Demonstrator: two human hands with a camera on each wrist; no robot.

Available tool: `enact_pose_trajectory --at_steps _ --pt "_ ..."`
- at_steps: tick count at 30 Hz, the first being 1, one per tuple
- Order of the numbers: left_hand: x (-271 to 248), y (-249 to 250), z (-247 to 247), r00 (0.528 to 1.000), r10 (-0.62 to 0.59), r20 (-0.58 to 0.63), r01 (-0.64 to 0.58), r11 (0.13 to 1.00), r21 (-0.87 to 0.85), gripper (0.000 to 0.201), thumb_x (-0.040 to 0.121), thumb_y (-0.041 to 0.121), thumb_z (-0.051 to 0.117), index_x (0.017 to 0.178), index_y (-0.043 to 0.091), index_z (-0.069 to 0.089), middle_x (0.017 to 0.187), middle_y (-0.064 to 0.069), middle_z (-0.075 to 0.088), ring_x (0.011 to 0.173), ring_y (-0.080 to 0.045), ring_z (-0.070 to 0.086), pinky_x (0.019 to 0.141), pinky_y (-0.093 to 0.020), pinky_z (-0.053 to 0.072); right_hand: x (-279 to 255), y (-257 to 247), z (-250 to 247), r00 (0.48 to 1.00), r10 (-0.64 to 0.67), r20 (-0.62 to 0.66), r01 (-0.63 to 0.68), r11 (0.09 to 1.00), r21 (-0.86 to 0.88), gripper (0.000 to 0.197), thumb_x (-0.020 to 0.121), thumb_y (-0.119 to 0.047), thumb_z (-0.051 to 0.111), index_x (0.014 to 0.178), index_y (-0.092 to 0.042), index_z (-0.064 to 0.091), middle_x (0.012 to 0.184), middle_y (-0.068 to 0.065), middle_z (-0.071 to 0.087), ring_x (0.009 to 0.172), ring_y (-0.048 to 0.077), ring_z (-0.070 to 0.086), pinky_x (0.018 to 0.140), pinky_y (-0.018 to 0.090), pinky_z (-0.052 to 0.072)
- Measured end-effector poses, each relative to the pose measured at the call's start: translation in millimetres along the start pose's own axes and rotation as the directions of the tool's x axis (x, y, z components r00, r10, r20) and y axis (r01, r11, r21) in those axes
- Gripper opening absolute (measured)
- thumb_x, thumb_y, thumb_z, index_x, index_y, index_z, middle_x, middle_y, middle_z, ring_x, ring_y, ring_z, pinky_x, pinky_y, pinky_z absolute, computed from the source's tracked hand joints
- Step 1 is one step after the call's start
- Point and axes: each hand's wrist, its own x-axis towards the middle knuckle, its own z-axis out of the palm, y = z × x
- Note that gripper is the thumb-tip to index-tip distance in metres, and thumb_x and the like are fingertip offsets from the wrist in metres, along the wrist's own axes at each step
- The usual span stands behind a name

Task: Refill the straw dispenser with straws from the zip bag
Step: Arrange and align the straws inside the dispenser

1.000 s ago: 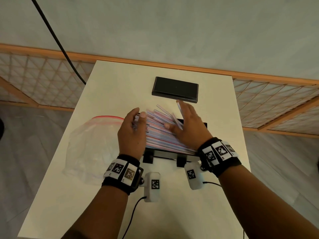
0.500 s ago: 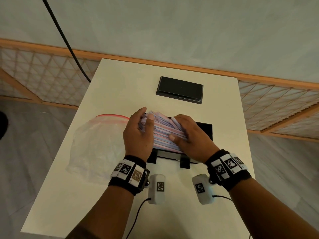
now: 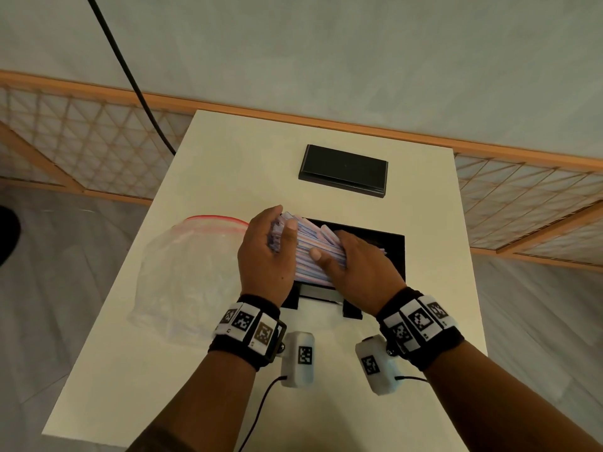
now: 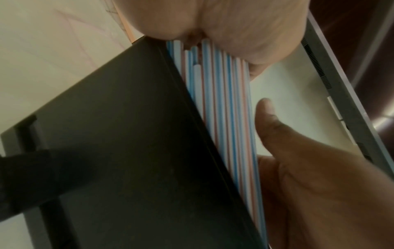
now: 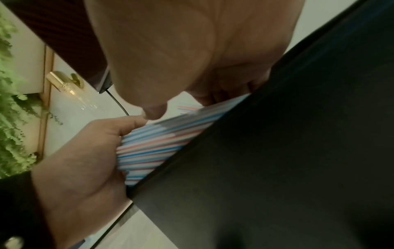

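A bundle of blue, pink and white striped straws (image 3: 310,252) lies across the open top of the black straw dispenser (image 3: 393,252) at mid table. My left hand (image 3: 282,230) grips the bundle's left ends, thumb on top. My right hand (image 3: 332,249) curls over its right part, thumb pressed on the straws. In the left wrist view the straws (image 4: 226,109) run along the dispenser wall (image 4: 127,151) beside my left thumb (image 4: 268,126). In the right wrist view the straws (image 5: 153,144) stick out above the dispenser wall (image 5: 298,151). The straws' right ends are hidden.
The clear zip bag (image 3: 189,272) with its red seal lies crumpled left of the dispenser. The dispenser's black lid (image 3: 342,169) lies flat at the far side of the white table (image 3: 228,151). A black cable (image 3: 130,76) hangs at the back left.
The fanned-out straws have been gathered into a tighter bundle. My right hand went from flat on top to curled over the straws, and both hands drew closer together over the dispenser.
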Motion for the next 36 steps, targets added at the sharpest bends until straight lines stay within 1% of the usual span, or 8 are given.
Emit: enact_pose_trajectory --at_steps 5,8,13,18,22,27,30,36 --pt "0.8 -6.5 -0.1 1.0 -0.001 0.003 0.001 1.0 0.015 0.047 0.099 0.049 0.052 0.134 0.019 0.061 0.13 0.007 0.064 0.11 -0.002 0.06 0.094 -0.01 0.047 16.8 -1.0 -10.8 0.983 0.07 0.171 -0.057 0.995 -0.082 0.086 0.075 -0.095 0.018 0.099 -0.021 0.055 0.078 -0.004 0.063 0.07 0.016 0.064 0.066 0.032 0.051" --pt "2.0 -10.4 0.9 1.0 0.009 0.0 -0.009 1.0 0.024 0.042 0.1 0.046 0.053 0.132 0.02 0.062 0.128 0.009 0.064 0.108 0.003 0.058 0.091 -0.001 0.042 25.3 -4.9 -21.9 0.954 0.061 0.293 -0.022 0.991 -0.135 0.08 0.08 -0.091 0.026 0.095 -0.018 0.057 0.081 0.0 0.064 0.073 0.018 0.064 0.069 0.033 0.053" --pt "4.8 -12.2 1.7 0.999 0.023 -0.021 -0.023 0.999 0.025 0.034 0.102 0.038 0.054 0.129 0.02 0.064 0.126 0.008 0.066 0.107 0.001 0.059 0.091 -0.007 0.046 27.3 -1.5 -38.2 0.874 0.074 0.48 -0.055 0.997 -0.054 0.074 0.087 -0.081 0.042 0.128 -0.02 0.042 0.098 -0.003 0.066 0.082 0.009 0.064 0.075 0.03 0.051" --pt "6.0 -12.9 -1.6 0.999 0.023 -0.027 -0.024 1.0 -0.011 0.032 0.102 0.036 0.055 0.126 0.019 0.067 0.124 0.008 0.068 0.111 -0.004 0.063 0.097 -0.028 0.055 19.8 -1.2 -34.2 0.882 0.05 0.469 -0.038 0.999 -0.034 0.083 0.085 -0.081 0.05 0.137 -0.018 0.037 0.109 0.001 0.067 0.091 0.015 0.066 0.089 0.038 0.058" --pt "4.7 -13.4 -4.3 0.999 0.041 -0.031 -0.041 0.999 -0.007 0.03 0.102 0.034 0.055 0.124 0.019 0.068 0.123 0.008 0.069 0.11 -0.002 0.063 0.096 -0.026 0.055 13.7 -4.0 -21.4 0.881 0.04 0.472 -0.048 0.999 0.005 0.1 0.069 -0.089 0.059 0.141 -0.023 0.036 0.13 -0.001 0.052 0.114 0.018 0.056 0.103 0.05 0.05" --pt "4.3 -16.5 -6.8 0.995 0.1 -0.021 -0.1 0.995 -0.002 0.027 0.104 0.029 0.054 0.123 0.018 0.068 0.122 0.008 0.069 0.112 0.0 0.062 0.096 -0.024 0.053 20.9 -2.7 -29.5 0.859 0.008 0.511 -0.077 0.991 0.114 0.091 0.073 -0.078 0.069 0.141 -0.024 0.041 0.124 -0.007 0.055 0.105 0.01 0.057 0.097 0.033 0.049" --pt "5.1 -16.0 -6.0 0.993 0.12 -0.015 -0.12 0.993 0.008 0.027 0.105 0.028 0.053 0.125 0.017 0.068 0.123 0.008 0.068 0.113 0.002 0.061 0.097 -0.024 0.053 34.5 3.8 -28.4 0.827 0.014 0.563 -0.103 0.987 0.127 0.102 0.065 -0.087 0.067 0.145 -0.03 0.039 0.133 -0.009 0.06 0.114 0.013 0.061 0.106 0.038 0.048" --pt "2.8 -14.5 -9.1 0.994 0.084 0.076 -0.085 0.996 0.018 0.069 0.095 0.071 0.037 0.136 0.02 0.06 0.132 0.007 0.064 0.116 -0.004 0.061 0.099 -0.024 0.052 46.9 5.8 -27.8 0.772 -0.097 0.629 -0.093 0.96 0.263 0.07 0.068 -0.066 0.081 0.128 -0.037 0.06 0.121 -0.009 0.073 0.111 0.013 0.068 0.107 0.042 0.05"
